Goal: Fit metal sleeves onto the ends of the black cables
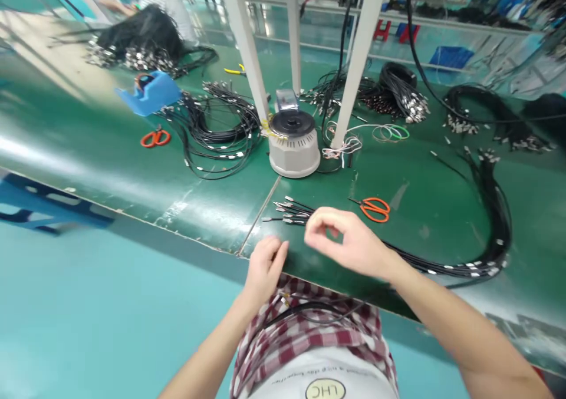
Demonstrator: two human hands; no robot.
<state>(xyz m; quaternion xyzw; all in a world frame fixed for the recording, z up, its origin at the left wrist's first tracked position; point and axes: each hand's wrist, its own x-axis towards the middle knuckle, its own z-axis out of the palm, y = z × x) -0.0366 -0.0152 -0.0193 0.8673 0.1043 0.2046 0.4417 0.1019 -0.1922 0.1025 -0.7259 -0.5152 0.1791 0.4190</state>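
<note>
My left hand (265, 263) is at the table's front edge, its fingers curled and the thumb laid against them; whatever it may hold is hidden. To its right, my right hand (347, 238) hovers over a bundle of black cables (292, 211), thumb and forefinger bent into a ring. Its other fingertips are out of sight, so I cannot tell if it pinches anything. The bundle's metal connector ends point left, and its cables pass beneath the hand and curve away to the right. A loose black cable (309, 307) lies across my lap. Orange-handled scissors (374, 208) rest just beyond my right hand.
A grey round device (294, 145) stands between white posts (247, 45). Coiled cables (221, 128), a blue tape dispenser (152, 92) and more orange scissors (155, 137) are on the left. Further cable bundles (398, 92) lie behind. Another person (163, 4) sits at far left.
</note>
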